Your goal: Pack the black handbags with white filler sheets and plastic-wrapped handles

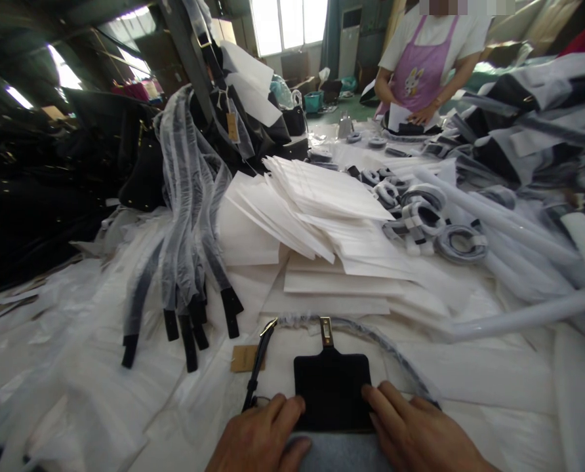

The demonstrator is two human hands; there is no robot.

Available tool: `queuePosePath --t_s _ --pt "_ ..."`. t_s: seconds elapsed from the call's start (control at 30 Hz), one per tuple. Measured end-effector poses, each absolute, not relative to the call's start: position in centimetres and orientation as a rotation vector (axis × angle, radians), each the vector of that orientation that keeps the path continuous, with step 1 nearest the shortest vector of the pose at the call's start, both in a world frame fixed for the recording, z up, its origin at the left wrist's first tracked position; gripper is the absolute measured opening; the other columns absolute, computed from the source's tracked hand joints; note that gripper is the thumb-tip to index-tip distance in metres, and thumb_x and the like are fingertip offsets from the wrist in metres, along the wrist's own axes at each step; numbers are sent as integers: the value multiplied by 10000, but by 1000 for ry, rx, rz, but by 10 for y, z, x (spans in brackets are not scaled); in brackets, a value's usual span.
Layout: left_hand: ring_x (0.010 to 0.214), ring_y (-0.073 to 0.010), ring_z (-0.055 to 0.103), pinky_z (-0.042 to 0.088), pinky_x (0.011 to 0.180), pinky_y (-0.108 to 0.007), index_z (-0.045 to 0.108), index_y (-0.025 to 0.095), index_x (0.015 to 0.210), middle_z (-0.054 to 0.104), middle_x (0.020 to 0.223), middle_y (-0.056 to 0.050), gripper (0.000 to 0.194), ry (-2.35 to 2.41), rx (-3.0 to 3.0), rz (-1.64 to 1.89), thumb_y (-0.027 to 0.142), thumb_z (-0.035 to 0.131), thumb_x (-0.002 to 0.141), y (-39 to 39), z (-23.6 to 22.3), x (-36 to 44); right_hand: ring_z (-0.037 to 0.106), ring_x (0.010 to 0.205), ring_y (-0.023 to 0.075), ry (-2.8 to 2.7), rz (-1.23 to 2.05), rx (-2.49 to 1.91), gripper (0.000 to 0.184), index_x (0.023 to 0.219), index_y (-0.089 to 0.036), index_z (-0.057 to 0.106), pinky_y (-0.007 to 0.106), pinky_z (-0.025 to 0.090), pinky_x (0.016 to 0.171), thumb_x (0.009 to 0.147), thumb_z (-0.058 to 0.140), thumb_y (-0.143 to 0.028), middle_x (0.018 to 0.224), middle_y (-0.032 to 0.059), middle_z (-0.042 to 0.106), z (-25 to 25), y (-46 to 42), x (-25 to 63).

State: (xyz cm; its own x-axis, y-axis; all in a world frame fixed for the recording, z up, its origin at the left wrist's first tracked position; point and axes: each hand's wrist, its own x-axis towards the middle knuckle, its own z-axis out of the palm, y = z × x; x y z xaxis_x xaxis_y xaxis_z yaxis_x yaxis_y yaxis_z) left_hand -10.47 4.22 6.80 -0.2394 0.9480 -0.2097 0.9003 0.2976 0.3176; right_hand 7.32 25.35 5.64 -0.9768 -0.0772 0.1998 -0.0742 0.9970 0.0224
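Note:
A black leather flap (332, 388) with a gold clasp tab (326, 331) lies on the white paper-covered table right in front of me. My left hand (260, 438) rests at the flap's lower left, fingers bent and pressing down on it. My right hand (415, 432) lies at its lower right, fingers stretched flat against the edge. A thin black strap (256, 367) with a gold end runs beside the left hand. A wrapped handle (371, 341) arcs over the flap. A brown tag (244, 358) lies near the strap. Grey material (342, 452) shows between my hands.
A fanned stack of white paper sheets (322, 210) sits in the middle. Plastic-wrapped black straps (189, 216) hang at left, coiled wrapped straps (420, 216) lie at right. Black bags (37, 190) pile up far left. A person in a pink apron (425, 65) works at the far end.

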Motion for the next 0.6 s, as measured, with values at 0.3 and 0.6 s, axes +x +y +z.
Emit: queuePosePath --t_s 0.3,0.6 --pt "711 -172 704 523 613 -264 549 246 928 707 829 55 139 2194 1746 293 212 661 853 41 69 -105 675 677 152 -2783 198 -146 378 1091 -187 550 308 480 687 1080 187 -296 786 11 705 59 255 76" --pt "666 -170 634 516 577 -278 562 238 818 632 820 14 120 2369 1892 139 136 617 850 38 55 -96 588 624 205 -2897 210 -39 293 873 -247 533 355 348 613 1040 297 -197 716 -11 608 34 257 78"
